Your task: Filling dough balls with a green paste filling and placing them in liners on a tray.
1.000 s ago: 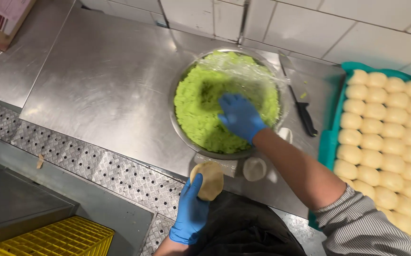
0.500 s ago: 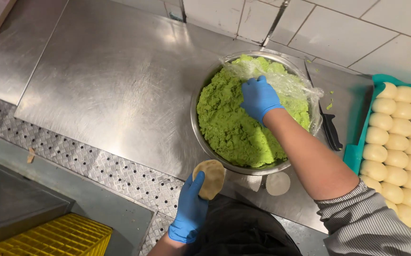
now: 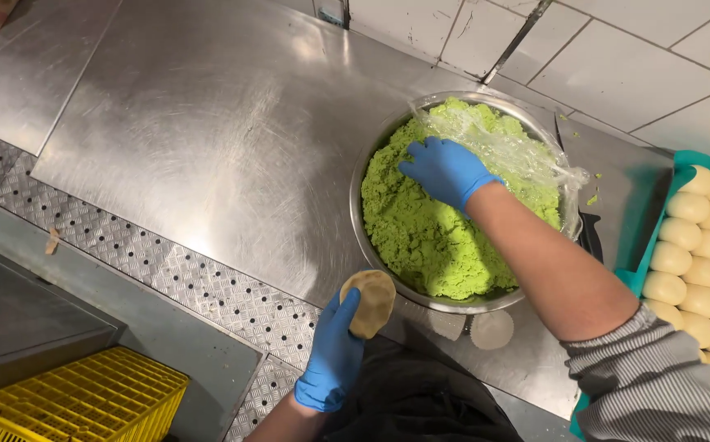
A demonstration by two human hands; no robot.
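Dough disc (image 3: 369, 303) cupped flat in left hand (image 3: 332, 352) fingers, right hand (image 3: 447, 169) fingers digging green filling (image 3: 429, 237)

A stainless steel counter (image 3: 208, 139) fills most of the frame, its brushed surface catching a soft glare near the middle. Along its lower left edge runs a strip of studded metal plate (image 3: 126, 254). A wall of white tiles (image 3: 658, 57) with dark grout lines crosses the upper right. In the lower left corner sits a yellow plastic crate (image 3: 77, 401), below a dull grey surface (image 3: 20, 311). A scrap of tan tape (image 3: 51, 241) lies on the studded strip.
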